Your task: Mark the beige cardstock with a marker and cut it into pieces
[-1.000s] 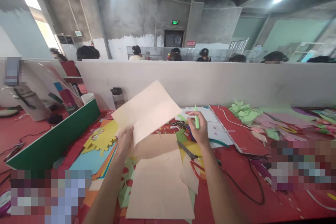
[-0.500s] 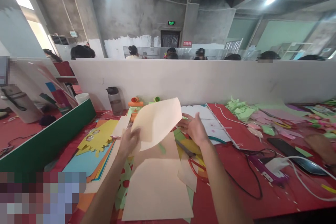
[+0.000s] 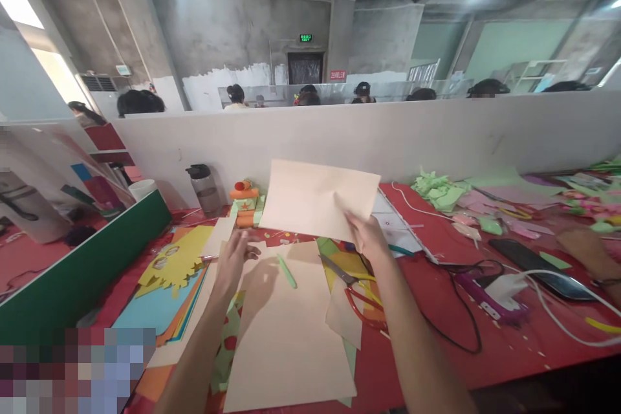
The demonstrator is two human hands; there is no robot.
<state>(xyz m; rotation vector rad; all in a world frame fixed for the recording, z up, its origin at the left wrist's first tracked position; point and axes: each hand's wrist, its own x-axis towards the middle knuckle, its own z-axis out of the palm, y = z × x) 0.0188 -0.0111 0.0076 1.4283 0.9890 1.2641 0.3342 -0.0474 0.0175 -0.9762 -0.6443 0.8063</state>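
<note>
A cream sheet of paper (image 3: 315,197) hangs tilted above the table, gripped at its lower right edge by my right hand (image 3: 365,231). My left hand (image 3: 237,257) is off the sheet, low and to its left, with fingers apart and nothing in them. Beneath both hands lies a larger cream sheet (image 3: 291,349). On it rests a slim light-green strip (image 3: 287,272). Scissors with red and yellow handles (image 3: 356,291) lie just right of that sheet, near my right forearm.
Left are a yellow paper cutout (image 3: 177,259), coloured sheets (image 3: 150,304) and a green divider (image 3: 87,252). A bottle (image 3: 204,191) and orange-green paper rolls (image 3: 246,204) stand behind. At right lie a purple power strip (image 3: 490,297), cables, a phone (image 3: 543,268) and another person's hand (image 3: 575,252).
The cream sheet has swung right and straightened. My left hand has let go of it, while my right hand now grips its edge. The light-green strip shows plainly.
</note>
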